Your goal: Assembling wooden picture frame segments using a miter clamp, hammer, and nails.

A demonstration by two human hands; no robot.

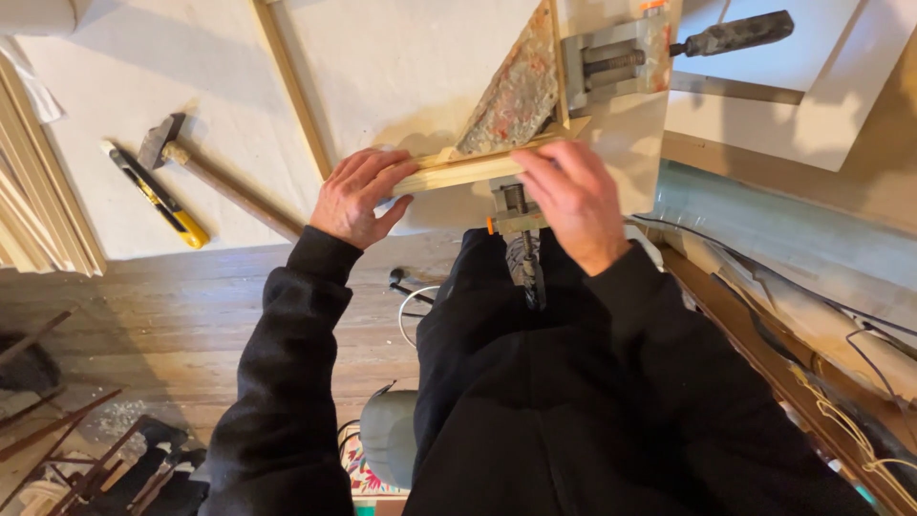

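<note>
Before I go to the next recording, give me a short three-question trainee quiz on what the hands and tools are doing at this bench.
1. True or false: both hands press on the pale wooden strip held in the rusty metal corner clamp.
2. Which tool lies nearest the left hand? A) wooden-handled hammer B) yellow-and-black utility knife C) a saw
3. Fill in: the right hand rests above the clamp's lower ____.

Key: 1 true; 2 A; 3 screw.
</note>
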